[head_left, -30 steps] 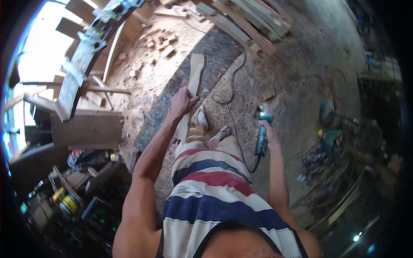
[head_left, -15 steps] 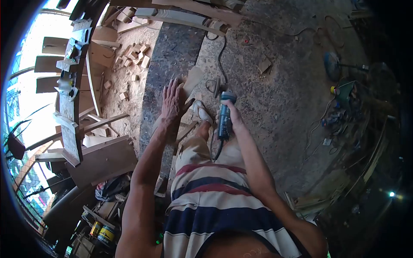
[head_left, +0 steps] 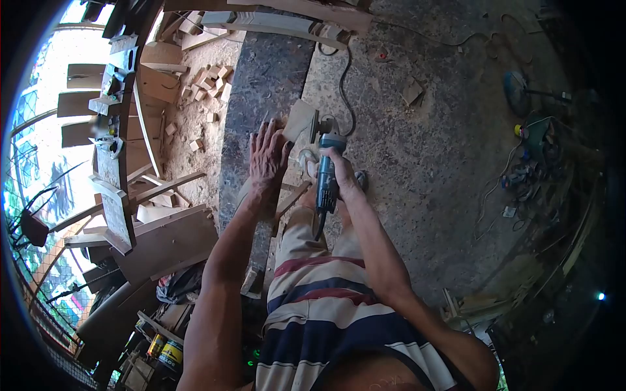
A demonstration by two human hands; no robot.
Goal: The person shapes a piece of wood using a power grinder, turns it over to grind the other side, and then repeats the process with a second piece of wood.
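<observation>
Left hand (head_left: 266, 160): fingers extended, hiding part of wooden board (head_left: 299, 120) | Right hand (head_left: 342, 172): gripping angle grinder (head_left: 327, 181), markings illegible | Can (head_left: 171, 354): label unreadable

Right hand (head_left: 342, 171) around a grinder (head_left: 326, 186), its disc (head_left: 314, 126) beside a wooden board (head_left: 300, 118) under the spread left hand (head_left: 266, 163)
</observation>
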